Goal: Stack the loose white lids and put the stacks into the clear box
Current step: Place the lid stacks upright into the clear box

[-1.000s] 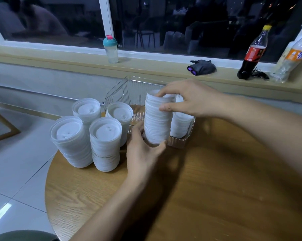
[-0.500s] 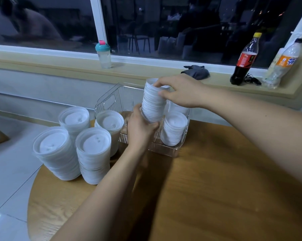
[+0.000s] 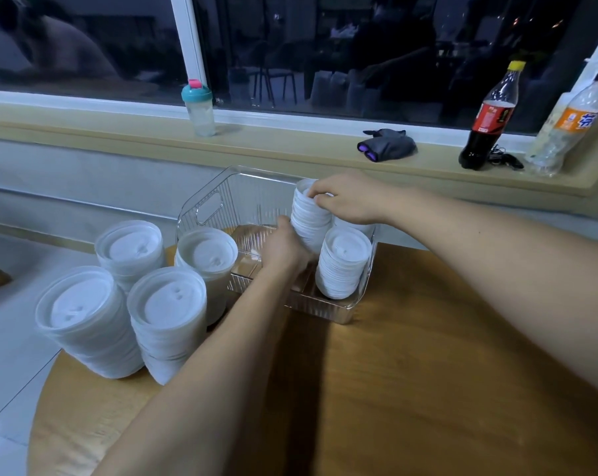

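A clear ribbed box [image 3: 218, 190] stands at the far edge of the round wooden table [image 3: 411, 389]. Inside it, both hands hold a tall stack of white lids [image 3: 308, 218], which tilts a little. My left hand [image 3: 284, 250] grips its lower part, and my right hand [image 3: 352, 197] pinches its top. Another lid stack [image 3: 342, 262] stands in the box's near right corner, with one more partly hidden behind it. Several lid stacks [image 3: 167, 314] stand on the table left of the box.
On the window sill behind the box are a teal-capped shaker bottle [image 3: 198, 109], a dark folded cloth [image 3: 388, 146], a cola bottle [image 3: 488, 118] and an orange-label bottle [image 3: 565, 128]. The table's left edge drops to a tiled floor [image 3: 5, 355].
Both hands have lifted the lid stack from the table in front of the box, carried it over the near wall and lowered it inside, behind the stack in the near right corner.
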A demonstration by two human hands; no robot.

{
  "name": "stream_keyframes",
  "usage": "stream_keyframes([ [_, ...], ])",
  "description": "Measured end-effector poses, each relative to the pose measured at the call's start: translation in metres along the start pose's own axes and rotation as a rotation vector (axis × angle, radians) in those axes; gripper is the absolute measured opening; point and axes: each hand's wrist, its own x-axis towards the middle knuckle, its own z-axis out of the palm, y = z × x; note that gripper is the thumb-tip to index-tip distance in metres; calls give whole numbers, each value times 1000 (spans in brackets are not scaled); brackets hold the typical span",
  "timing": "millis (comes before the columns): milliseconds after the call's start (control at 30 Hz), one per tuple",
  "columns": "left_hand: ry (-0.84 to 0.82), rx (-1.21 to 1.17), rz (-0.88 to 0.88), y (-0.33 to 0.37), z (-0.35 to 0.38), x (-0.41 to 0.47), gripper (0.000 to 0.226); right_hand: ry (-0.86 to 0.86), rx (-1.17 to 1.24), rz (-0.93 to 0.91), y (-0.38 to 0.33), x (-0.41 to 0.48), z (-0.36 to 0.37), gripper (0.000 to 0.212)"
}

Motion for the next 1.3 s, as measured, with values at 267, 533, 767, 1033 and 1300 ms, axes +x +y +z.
stream_keyframes([
  [267,28,-56,-42,-2,7,10,75,-11,-127,26,11,10,9,42],
  [533,46,-92,-24,-6,1,6,77,2,-64,14,6,2,9,54],
  [767,154,-93,107,-4,-15,-28,64,129,-43,-23,2,-17,5,51],
  [1033,105,-211,18,-2,-33,-41,107,130,-69,-12,-9,-30,-1,54],
  [1300,130,-435,46,19,-26,-23,83,105,38,307,28,-36,5,53],
])
